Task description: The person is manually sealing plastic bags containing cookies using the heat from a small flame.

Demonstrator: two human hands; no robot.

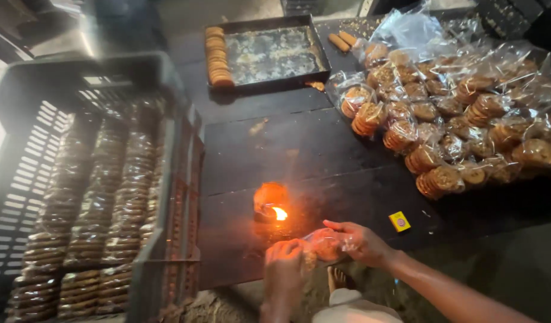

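Observation:
My left hand and my right hand both grip a clear plastic bag of round biscuits, held low over the near edge of a dark wooden table. Just beyond the bag, a small lit lamp burns with an orange flame on the table. The bag's open end points toward the flame; how close it is I cannot tell.
A grey plastic crate at left holds rows of packed biscuit bags. A heap of filled bags covers the table's right side. A dark baking tray with a row of biscuits sits at the back. A small yellow matchbox lies nearby.

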